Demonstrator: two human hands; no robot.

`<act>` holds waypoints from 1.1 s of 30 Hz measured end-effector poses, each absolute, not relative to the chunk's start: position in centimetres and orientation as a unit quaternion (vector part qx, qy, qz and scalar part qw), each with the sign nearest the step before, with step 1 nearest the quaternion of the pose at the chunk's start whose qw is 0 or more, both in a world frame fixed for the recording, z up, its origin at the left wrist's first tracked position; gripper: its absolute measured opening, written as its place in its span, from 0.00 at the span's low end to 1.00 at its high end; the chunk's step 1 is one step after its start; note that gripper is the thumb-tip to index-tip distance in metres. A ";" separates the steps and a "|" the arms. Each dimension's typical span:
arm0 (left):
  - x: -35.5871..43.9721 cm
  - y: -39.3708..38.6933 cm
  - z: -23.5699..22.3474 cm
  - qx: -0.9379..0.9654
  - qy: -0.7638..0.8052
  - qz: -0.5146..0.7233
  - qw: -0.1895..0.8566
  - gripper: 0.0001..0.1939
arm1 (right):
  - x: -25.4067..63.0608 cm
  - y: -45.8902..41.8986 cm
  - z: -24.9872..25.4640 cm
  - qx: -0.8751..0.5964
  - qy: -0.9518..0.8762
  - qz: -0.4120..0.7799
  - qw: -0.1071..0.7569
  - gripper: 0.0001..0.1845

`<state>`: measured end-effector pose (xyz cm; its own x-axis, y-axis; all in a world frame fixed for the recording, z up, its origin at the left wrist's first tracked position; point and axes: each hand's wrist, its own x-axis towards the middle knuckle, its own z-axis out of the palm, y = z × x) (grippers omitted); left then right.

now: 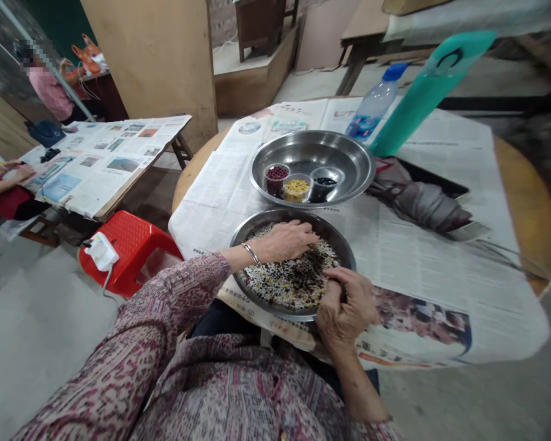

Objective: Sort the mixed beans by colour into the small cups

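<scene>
A steel basin (298, 316) in front of me holds a mix of white rice-like grains, dark beans and yellow kernels (284, 288). My left hand (287, 241) reaches over its far side, fingers together and bent down into the mix; whatever lies under the fingertips is hidden. At the basin's right edge, my right hand (349, 306) is closed around the rim, with index finger and thumb at the inner side. Behind stands a wider steel basin (344, 147) with three clear cups inside: red beans (277, 174), yellow kernels (296, 185) and black beans (324, 182).
Newspaper (422, 269) covers the round table. A water bottle (371, 101), a tall green container (431, 92) and a folded grey umbrella (417, 196) stand or lie at the right. Left are a red stool (135, 245) with a power strip (101, 251), another newspaper-covered table (114, 159) and two people.
</scene>
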<state>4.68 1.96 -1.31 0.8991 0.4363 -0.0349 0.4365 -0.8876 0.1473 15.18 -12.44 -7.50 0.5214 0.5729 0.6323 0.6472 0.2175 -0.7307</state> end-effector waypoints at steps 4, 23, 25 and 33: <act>1.9 1.9 -0.9 0.952 0.295 -0.019 0.081 0.16 | 15.1 -12.4 -7.5 -0.633 -0.478 -0.024 0.608 0.09; 3.7 -1.4 -2.2 0.985 0.139 -0.035 0.098 0.14 | 15.2 -12.5 -7.5 -0.636 -0.490 -0.027 0.596 0.09; 3.3 -0.4 -1.5 0.978 0.151 -0.058 0.130 0.12 | 15.2 -12.5 -7.5 -0.634 -0.488 -0.027 0.599 0.09; -2.2 -1.1 1.3 0.950 0.205 -0.027 0.234 0.07 | 15.2 -12.5 -7.4 -0.647 -0.478 -0.014 0.594 0.09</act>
